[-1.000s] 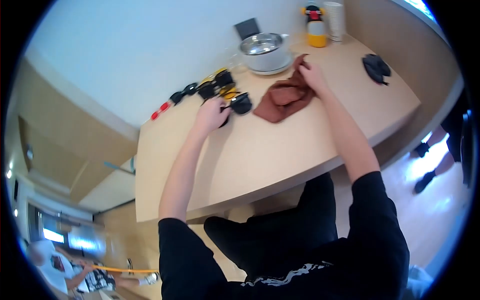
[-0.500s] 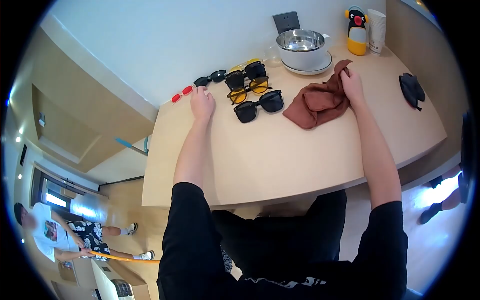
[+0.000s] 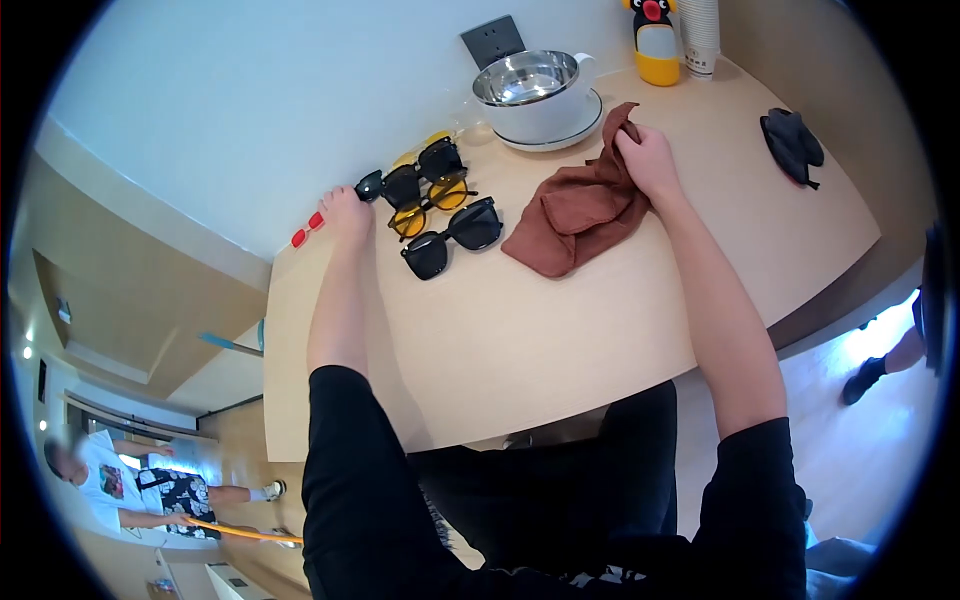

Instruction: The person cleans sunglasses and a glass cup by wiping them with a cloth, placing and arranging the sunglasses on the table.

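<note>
My left hand (image 3: 346,212) is at the back edge of the table, its fingers closed over one lens of a small dark pair of sunglasses (image 3: 370,186). Just left of it lie red-lensed glasses (image 3: 307,230). To its right are black sunglasses (image 3: 403,187), yellow-lensed glasses (image 3: 430,207) and large black sunglasses (image 3: 452,238), with a yellow frame (image 3: 437,137) partly hidden behind. Bunched in my right hand (image 3: 650,165) is one raised corner of a brown cloth (image 3: 575,215); the rest of it rests on the table.
A white bowl with a steel inside (image 3: 530,105) stands on a plate by the wall. Farther right are a penguin-shaped bottle (image 3: 657,45), stacked paper cups (image 3: 699,35) and a dark folded item (image 3: 790,147). A person (image 3: 125,480) holds an orange hoop-like tube at the left.
My left hand has moved up onto the small dark sunglasses and now covers one lens. My right hand still grips the cloth. The view has shifted, so the table things appear farther left.
</note>
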### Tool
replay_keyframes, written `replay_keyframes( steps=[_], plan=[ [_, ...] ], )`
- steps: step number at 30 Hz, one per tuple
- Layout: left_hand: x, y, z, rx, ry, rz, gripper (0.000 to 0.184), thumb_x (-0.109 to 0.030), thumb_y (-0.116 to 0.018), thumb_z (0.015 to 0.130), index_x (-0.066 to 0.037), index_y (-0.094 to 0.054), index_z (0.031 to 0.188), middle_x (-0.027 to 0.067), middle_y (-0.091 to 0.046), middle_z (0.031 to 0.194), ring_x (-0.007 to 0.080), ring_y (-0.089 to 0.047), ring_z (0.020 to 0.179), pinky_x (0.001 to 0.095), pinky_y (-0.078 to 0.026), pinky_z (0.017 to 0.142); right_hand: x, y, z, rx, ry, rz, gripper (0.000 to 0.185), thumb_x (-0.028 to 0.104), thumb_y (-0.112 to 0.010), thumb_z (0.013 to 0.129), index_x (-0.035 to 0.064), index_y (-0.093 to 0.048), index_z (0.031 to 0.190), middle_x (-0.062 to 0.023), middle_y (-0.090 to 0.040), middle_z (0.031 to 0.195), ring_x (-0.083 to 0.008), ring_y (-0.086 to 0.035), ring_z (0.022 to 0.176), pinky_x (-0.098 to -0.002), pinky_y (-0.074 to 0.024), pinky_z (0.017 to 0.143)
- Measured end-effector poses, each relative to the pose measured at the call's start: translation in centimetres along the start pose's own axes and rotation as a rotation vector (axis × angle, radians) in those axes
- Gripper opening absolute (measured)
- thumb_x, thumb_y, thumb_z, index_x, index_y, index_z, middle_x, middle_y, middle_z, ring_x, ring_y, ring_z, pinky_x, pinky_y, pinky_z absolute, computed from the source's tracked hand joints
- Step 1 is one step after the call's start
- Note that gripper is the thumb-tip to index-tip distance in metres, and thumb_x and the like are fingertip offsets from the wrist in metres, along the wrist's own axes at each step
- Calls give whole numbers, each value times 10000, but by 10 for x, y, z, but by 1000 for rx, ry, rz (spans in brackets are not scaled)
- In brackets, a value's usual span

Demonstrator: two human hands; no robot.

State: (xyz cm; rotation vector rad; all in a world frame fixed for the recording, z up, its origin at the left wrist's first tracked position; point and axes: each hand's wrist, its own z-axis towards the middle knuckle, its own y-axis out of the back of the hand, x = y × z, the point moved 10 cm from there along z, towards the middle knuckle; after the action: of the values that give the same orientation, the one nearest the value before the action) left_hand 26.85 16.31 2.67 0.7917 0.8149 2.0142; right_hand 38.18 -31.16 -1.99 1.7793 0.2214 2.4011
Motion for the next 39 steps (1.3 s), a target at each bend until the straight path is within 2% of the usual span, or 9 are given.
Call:
replay_keyframes(
  steps=[8,11,13,16,24,27,30,34,39],
  plan=[
    [47,34,-41,-71,43,-417,170,-84,-629,653,-41,-619,817,134,-588,878,315,-520,908,401,-408,802,12,2,-3,6,67,-61,301,269,-528,808,-11,-624,868,-124,-623,729,-191,-590,707,-314,-445,663],
    [60,82,-78,-266,40,-591,183,-81,-672,675,-26,-616,840,111,-593,829,253,-549,834,350,-434,739,3,-1,0,21,92,-18,300,256,-523,817,-23,-616,879,-115,-623,738,-181,-582,695,-311,-441,651],
    [73,45,-101,21,444,-1504,196,-131,-692,731,-4,-610,857,60,-582,787,158,-549,769,282,-428,690,11,1,-2,27,91,-47,290,237,-518,828,-34,-605,879,-105,-619,743,-171,-569,686,-306,-438,643],
    [73,35,-130,46,724,-1822,223,-160,-679,773,19,-603,883,16,-566,777,90,-534,734,234,-419,655,1,-2,1,69,49,104,286,232,-515,837,-38,-605,864,-92,-621,739,-155,-561,695,-304,-438,646],
    [13,80,-131,323,383,-2259,132,-172,-563,867,-40,-554,860,50,-598,769,141,-572,739,289,-466,679,28,24,-28,-108,174,-67,269,227,-483,877,-5,-604,941,-64,-622,844,-125,-565,811,-269,-444,730],
    [-6,90,-132,356,219,-2348,122,-141,-533,877,-20,-549,881,100,-619,837,185,-597,825,310,-477,721,78,19,-69,-52,6,605,319,231,-421,919,56,-475,1180,-67,-543,1073,-156,-515,987,-290,-433,822],
    [-19,125,-134,409,73,-2441,129,-109,-506,876,2,-546,927,135,-618,908,220,-594,933,343,-469,804,124,-13,-102,31,30,917,311,221,-401,920,59,-480,1173,-72,-532,1094,-156,-511,992,-283,-434,826],
    [-37,153,-150,465,-57,-2332,257,-193,-535,865,35,-536,982,138,-576,1057,210,-546,972,363,-441,853,195,-77,-140,120,64,639,305,152,-452,886,21,-487,1159,-82,-559,1061,-164,-528,981,-280,-426,846],
    [-43,125,-153,516,17,-2308,201,-167,-560,855,-6,-548,974,46,-573,860,166,-552,855,321,-427,815,209,-167,-129,272,271,423,280,156,-519,860,-11,-538,1084,-67,-588,1000,-126,-540,920,-268,-449,786]
  ],
)
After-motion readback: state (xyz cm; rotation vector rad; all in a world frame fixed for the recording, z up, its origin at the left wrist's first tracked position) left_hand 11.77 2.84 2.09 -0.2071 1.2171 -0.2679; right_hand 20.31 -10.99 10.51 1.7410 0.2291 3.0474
